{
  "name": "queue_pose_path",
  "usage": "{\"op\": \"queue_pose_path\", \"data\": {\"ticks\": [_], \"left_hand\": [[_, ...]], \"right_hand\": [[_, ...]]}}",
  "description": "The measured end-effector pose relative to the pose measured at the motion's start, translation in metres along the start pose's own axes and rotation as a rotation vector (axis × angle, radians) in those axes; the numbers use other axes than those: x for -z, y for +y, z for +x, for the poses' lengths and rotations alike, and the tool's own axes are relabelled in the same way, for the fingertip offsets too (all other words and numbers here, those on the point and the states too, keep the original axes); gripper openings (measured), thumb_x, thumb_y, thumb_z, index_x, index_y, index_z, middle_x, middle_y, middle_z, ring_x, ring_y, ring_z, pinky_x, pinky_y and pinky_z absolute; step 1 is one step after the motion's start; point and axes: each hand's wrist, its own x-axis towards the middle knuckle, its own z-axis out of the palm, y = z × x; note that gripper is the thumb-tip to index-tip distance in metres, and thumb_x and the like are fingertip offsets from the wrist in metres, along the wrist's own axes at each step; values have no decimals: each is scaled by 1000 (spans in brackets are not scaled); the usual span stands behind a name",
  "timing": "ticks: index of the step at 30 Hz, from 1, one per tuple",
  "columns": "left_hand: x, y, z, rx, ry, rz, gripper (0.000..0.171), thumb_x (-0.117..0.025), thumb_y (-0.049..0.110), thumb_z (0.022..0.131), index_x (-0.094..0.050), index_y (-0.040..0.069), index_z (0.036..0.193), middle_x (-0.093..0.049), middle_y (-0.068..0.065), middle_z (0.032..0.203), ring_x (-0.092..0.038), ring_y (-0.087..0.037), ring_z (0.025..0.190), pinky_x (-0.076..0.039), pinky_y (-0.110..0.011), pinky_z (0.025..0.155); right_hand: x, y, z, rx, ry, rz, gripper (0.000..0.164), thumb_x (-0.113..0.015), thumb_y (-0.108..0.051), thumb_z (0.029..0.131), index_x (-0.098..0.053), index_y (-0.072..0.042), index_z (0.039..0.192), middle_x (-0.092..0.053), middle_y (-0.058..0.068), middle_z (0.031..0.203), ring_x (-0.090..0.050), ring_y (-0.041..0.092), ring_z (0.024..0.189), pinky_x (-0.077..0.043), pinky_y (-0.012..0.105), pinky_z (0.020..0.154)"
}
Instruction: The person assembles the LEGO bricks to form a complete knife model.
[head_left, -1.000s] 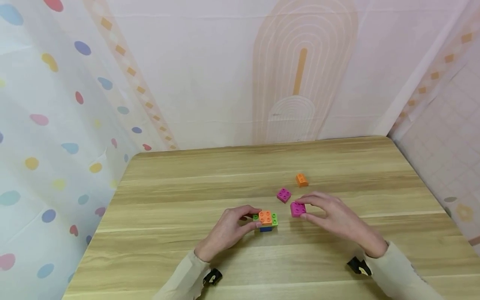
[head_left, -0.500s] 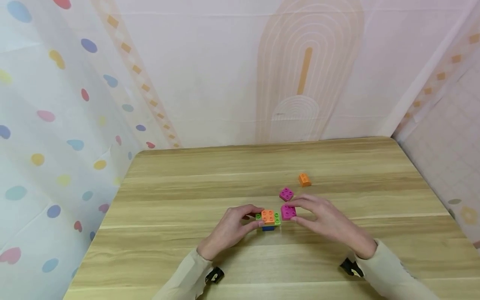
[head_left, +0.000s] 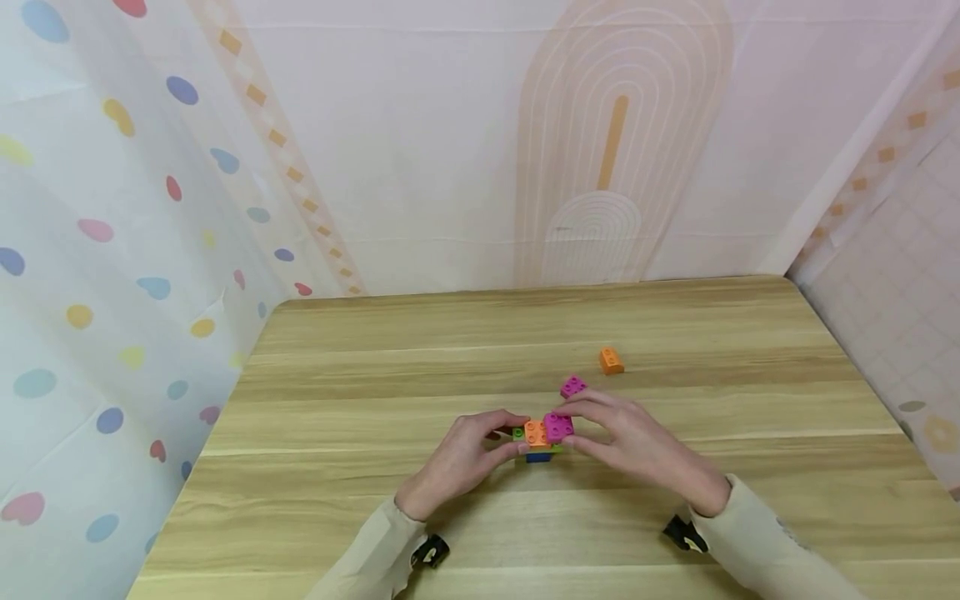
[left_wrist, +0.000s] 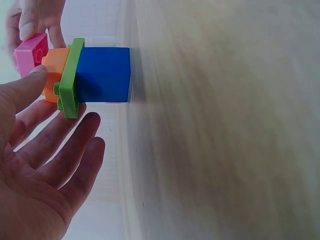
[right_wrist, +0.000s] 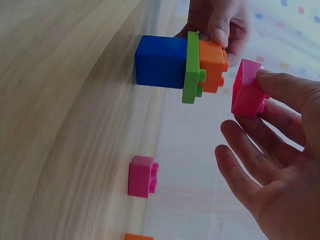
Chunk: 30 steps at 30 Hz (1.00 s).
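My left hand (head_left: 468,458) pinches the orange brick (head_left: 535,432) at the top of a small stack. Under that brick lies a green plate (left_wrist: 72,80) that sticks out on both sides, and below it a tall blue block (left_wrist: 104,75) stands on the table. Between thumb and fingers, my right hand (head_left: 633,442) holds a pink brick (head_left: 558,427), studs up and a bit tilted. In the right wrist view this pink brick (right_wrist: 247,89) is apart from the orange brick, just above its level and over the stack's right side.
A second pink brick (head_left: 573,386) lies on the wooden table (head_left: 360,375) just behind my right hand, partly covered by its fingers. Farther back is a loose orange brick (head_left: 611,361). A patterned curtain (head_left: 420,167) hangs behind the table's far edge.
My right hand has carried the pink brick leftward, from beside the stack to over its right part. My left hand keeps its hold on the stack. The head view has shifted slightly.
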Motion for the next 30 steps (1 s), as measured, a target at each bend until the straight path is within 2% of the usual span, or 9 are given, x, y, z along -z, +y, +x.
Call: {"op": "queue_pose_path", "data": {"ticks": [8,17,23,30], "left_hand": [[0,1,0,-8,-1,3,32,-73,19,99,-69,6,128,-74,-4,120,-72,-18,105,-59,-28,91],[0,0,0,-31,5,-2,33,-74,16,98,-70,4,128,-74,-7,122,-72,-20,106,-59,-29,92],[-1,-2,0,-28,7,4,31,-73,18,99,-70,4,126,-74,-9,122,-73,-23,106,-59,-31,92],[0,-2,0,-21,4,6,32,-72,17,99,-70,2,127,-73,-11,125,-73,-25,107,-59,-30,91]], "right_hand": [[-7,-4,6,7,-13,11,31,-76,-21,96,-73,-12,126,-69,-2,125,-65,18,115,-58,40,95],[-13,-7,12,13,-46,-6,30,-75,-20,97,-73,-13,126,-69,-1,125,-65,18,115,-58,39,96],[-15,-7,14,59,-31,-34,30,-76,-20,96,-73,-12,125,-68,-1,123,-67,17,111,-59,35,92],[-15,-9,15,69,-32,-77,29,-77,-21,96,-74,-11,123,-68,1,121,-68,17,104,-60,31,87]]}}
